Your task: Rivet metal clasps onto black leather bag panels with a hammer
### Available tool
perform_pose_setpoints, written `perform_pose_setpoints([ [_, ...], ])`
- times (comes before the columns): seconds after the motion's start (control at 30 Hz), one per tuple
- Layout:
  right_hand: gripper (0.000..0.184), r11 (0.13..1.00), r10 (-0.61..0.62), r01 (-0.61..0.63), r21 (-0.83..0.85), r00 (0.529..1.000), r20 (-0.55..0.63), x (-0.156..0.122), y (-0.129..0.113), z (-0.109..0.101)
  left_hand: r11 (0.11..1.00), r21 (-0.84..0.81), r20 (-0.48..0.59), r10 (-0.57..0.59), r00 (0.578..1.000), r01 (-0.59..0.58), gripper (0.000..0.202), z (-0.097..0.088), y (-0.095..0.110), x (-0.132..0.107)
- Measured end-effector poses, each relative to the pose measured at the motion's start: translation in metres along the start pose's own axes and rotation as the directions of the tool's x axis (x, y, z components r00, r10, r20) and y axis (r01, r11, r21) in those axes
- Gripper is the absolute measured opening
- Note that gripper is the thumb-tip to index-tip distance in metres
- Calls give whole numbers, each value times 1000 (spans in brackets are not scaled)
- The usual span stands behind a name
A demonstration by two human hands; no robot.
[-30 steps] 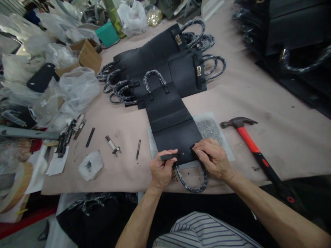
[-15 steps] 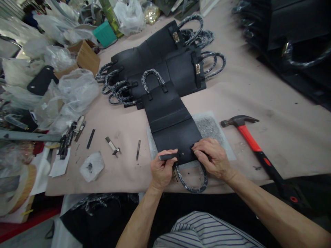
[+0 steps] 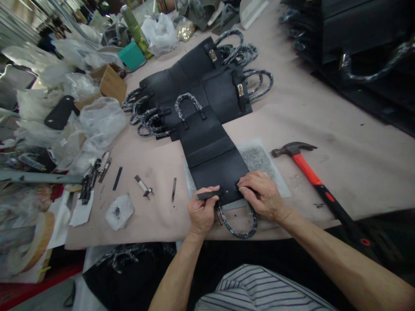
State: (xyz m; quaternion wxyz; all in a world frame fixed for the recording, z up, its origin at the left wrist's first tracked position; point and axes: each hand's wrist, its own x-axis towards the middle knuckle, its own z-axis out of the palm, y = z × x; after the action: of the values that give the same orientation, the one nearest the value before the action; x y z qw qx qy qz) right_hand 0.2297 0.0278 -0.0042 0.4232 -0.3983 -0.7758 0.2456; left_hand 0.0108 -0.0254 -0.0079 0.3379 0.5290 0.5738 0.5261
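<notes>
A flat black bag panel (image 3: 214,166) lies in front of me, with plastic-wrapped loop handles at its far and near ends. My left hand (image 3: 202,211) is closed, pinching a short black strap (image 3: 207,195) between thumb and fingers over the panel's near left corner. My right hand (image 3: 262,194) is closed on the panel's near right edge, its fingertips bent against the surface by the handle's end. A small light hole shows in the panel between the hands. The near wrapped handle (image 3: 241,235) loops towards me, and a small metal piece hangs beside it.
A speckled slab (image 3: 256,157) sits partly under the panel. To the right lies a claw hammer (image 3: 308,170) with a red and black handle. Small tools, a punch (image 3: 174,190) among them, lie left. Stacked black bag panels (image 3: 181,82) are behind; plastic bags (image 3: 102,119) crowd the left.
The whole view has shifted slightly, with the table contents appearing a little lower at left and further left at right. Both hands keep their holds on the strap and panel.
</notes>
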Motion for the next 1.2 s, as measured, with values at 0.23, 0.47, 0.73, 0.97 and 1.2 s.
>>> perform_pose_setpoints([
  [0.23, 10, 1000, -24, 24, -6, 1000, -12, 2, -3, -1, 998, -53, 13, 20, 1000, -19, 11, 0, 0, -1],
  [0.47, 11, 999, -41, 41, -14, 999, 33, 2, -3, -3, 997, -71, 16, 35, 999, -34, 10, 2, 4, 1],
  [0.73, 9, 999, -48, 49, -20, 998, 49, 3, -4, -4, 998, -35, 10, 45, 999, -45, 11, 3, 4, 0],
  [0.97, 7, 998, -52, 53, -28, 998, 47, 2, -3, -3, 999, -17, 6, 49, 999, -49, 13, 2, 3, -1],
  [1.2, 6, 998, -60, 62, -31, 997, 40, 1, -2, -2, 999, -5, 7, 34, 999, -34, 15, 1, -4, -3],
])
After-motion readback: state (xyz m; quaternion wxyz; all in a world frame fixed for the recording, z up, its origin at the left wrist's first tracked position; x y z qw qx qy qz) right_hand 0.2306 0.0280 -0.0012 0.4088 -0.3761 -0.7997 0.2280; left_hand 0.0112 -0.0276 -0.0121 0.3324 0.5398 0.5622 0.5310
